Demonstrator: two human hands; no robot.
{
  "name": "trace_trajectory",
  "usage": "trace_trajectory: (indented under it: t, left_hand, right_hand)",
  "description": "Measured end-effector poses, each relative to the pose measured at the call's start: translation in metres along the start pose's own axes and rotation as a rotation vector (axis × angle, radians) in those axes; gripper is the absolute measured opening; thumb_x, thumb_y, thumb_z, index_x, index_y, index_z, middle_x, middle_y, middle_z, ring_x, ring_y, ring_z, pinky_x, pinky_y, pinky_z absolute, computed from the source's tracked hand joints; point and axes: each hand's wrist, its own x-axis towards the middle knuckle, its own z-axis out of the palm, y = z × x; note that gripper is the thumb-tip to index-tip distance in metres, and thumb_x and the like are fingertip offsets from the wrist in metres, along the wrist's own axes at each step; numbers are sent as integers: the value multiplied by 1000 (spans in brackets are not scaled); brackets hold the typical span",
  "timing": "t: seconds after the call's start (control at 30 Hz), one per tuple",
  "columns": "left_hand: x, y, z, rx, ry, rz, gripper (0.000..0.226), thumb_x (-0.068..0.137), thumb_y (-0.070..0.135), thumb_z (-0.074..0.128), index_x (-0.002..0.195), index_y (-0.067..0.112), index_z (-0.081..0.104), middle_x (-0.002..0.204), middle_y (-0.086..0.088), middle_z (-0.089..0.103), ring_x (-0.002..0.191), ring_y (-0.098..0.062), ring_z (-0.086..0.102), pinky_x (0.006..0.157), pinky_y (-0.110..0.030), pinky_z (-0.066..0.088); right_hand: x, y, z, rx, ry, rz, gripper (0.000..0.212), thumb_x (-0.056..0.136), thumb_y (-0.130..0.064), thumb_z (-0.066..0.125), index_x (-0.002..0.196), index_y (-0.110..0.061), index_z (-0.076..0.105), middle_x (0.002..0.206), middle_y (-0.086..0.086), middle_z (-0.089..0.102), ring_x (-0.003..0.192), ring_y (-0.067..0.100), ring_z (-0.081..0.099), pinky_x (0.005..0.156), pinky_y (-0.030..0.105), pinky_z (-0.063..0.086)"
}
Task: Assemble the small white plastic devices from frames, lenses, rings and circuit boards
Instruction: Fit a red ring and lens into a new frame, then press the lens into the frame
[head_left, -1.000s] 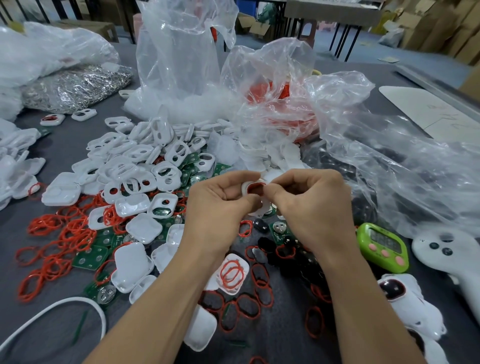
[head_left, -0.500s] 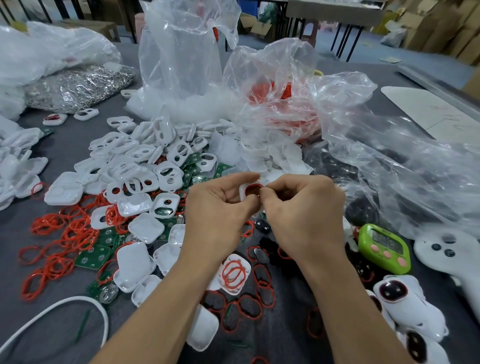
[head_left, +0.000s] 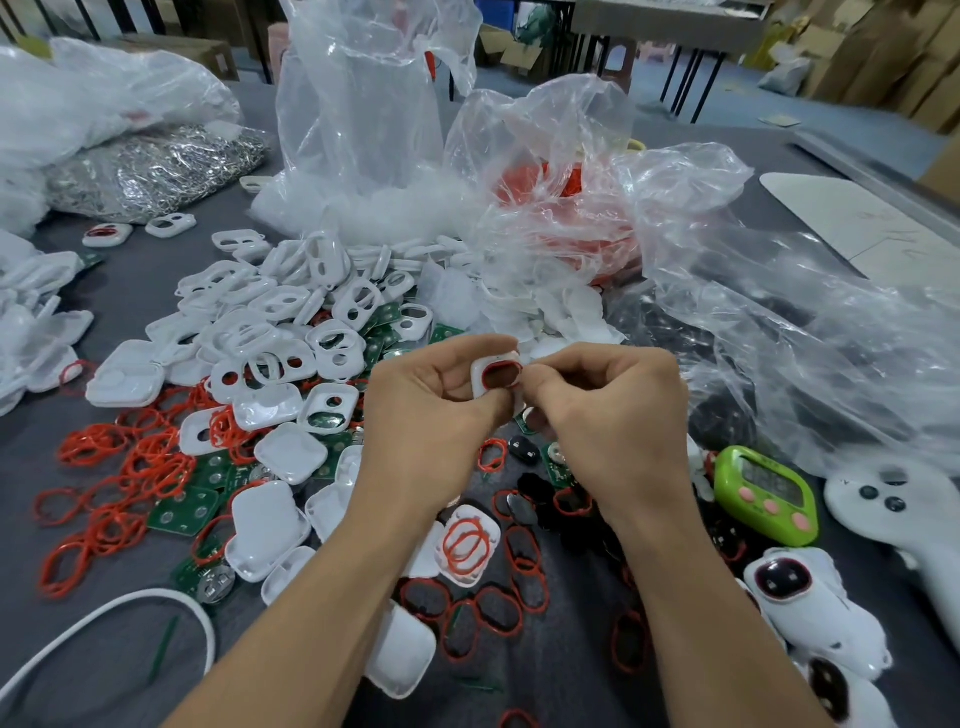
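Hands have barely shifted since a second ago, but the white frame (head_left: 491, 359) between them has tipped toward the camera, so its opening and the red ring (head_left: 502, 365) around that opening show way better.

Nearest stuff, bottom of the frame: a white cable (head_left: 104, 618) loops across the grey worktop (head_left: 78, 675) at lower left, a white shell (head_left: 400, 660) sits beside the left forearm, and loose red rings (head_left: 498, 608) lie between the two arms. Lower right has finished devices (head_left: 810, 603) with dark lenses, and just above them a green timer (head_left: 763, 499) next to a white controller-looking thing (head_left: 893, 499).

Middle of the frame, held above the worktop: the left hand (head_left: 431, 415) has its grip clamped round the frame's left side, thumb and fingers curled on it. The right hand (head_left: 613, 415) has its grip pinching the frame's right edge, right where the ring sits.

Left of the hands there's a tangle of more red rings (head_left: 130, 467), green circuit boards (head_left: 184, 506) and white covers (head_left: 275, 525) all mixed together. Behind that, a heap of empty frames (head_left: 270, 322).

Furthest back: crumpled clear plastic bags (head_left: 363, 130), one holding red rings (head_left: 561, 208), and at upper left a bag of silvery metal bits (head_left: 150, 171). Can't tell what those bits are.
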Motion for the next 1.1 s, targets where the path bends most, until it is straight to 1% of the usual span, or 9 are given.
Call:
trace_trajectory:
  t: [0.07, 0.23, 0.3, 0.43, 0.57, 0.73, 0.87, 0.97, 1.1]
  left_hand:
    - [1, 0, 1, -36, 12, -4, 38, 77, -17, 74, 96, 16, 81, 84, -7, 80, 76, -19, 77, 73, -31, 64]
    - [3, 3, 4, -196, -32, -62, 47, 70, -25, 68, 86, 17, 83, 83, -11, 80, 70, -15, 73, 66, -22, 58]
    - [4, 3, 3, -271, -87, -96, 49, 69, -28, 67, 85, 16, 83, 84, -12, 80, 71, -16, 74, 66, -24, 59]
    - [5, 5, -2, -382, -228, -166, 45, 60, -23, 72, 83, 14, 83, 78, -7, 79, 67, -15, 74, 62, -22, 58]
    - [6, 3, -5, -359, -339, -191, 45, 60, -16, 68, 84, 17, 84, 82, -5, 79, 69, -12, 74, 64, -20, 57]
    - [6, 1, -7, -312, -374, -183, 43, 63, -15, 67, 88, 16, 83, 87, -6, 79, 74, -13, 73, 67, -21, 56]
    - [7, -2, -8, -262, -338, -172, 43, 66, -20, 70, 94, 11, 81, 89, -13, 79, 77, -19, 73, 71, -24, 58]
    - [6, -1, -7, -270, -285, -171, 41, 71, -19, 72, 100, 7, 80, 91, -13, 79, 80, -20, 74, 73, -26, 60]
    - [7, 0, -3, -245, -233, -188, 32, 88, -11, 62, 104, 10, 81, 101, -19, 78, 89, -28, 77, 78, -32, 63]
  right_hand:
    - [3, 0, -2, 89, -36, 51, 9, 75, -23, 77, 67, -25, 80, 57, -4, 71, 52, 14, 68, 54, 32, 56]
    - [9, 2, -10, 306, -138, 118, 20, 77, -2, 83, 64, -17, 78, 55, 3, 68, 45, 12, 56, 47, 18, 43]
    - [10, 3, -13, 438, -194, 208, 21, 73, 1, 85, 66, -17, 77, 64, 4, 70, 53, 13, 59, 54, 21, 46]
    - [13, 5, -20, 632, -394, 388, 21, 55, -18, 87, 71, -20, 72, 87, 9, 76, 81, 23, 73, 75, 35, 58]
    - [14, 8, -26, 616, -498, 388, 31, 54, -15, 88, 79, -17, 69, 86, 9, 73, 84, 29, 69, 82, 44, 55]
    - [12, 8, -25, 590, -465, 352, 29, 57, -9, 85, 80, -14, 68, 81, 11, 71, 77, 29, 68, 79, 44, 55]
    - [11, 8, -19, 521, -379, 306, 34, 77, 14, 77, 74, -19, 70, 79, 14, 72, 77, 34, 69, 68, 39, 58]
    - [12, 8, -17, 557, -350, 312, 29, 81, 14, 73, 80, -15, 69, 81, 15, 73, 74, 30, 70, 65, 37, 60]
    - [15, 12, -13, 510, -286, 375, 20, 87, 10, 68, 93, -9, 72, 88, 14, 76, 73, 26, 72, 64, 36, 62]
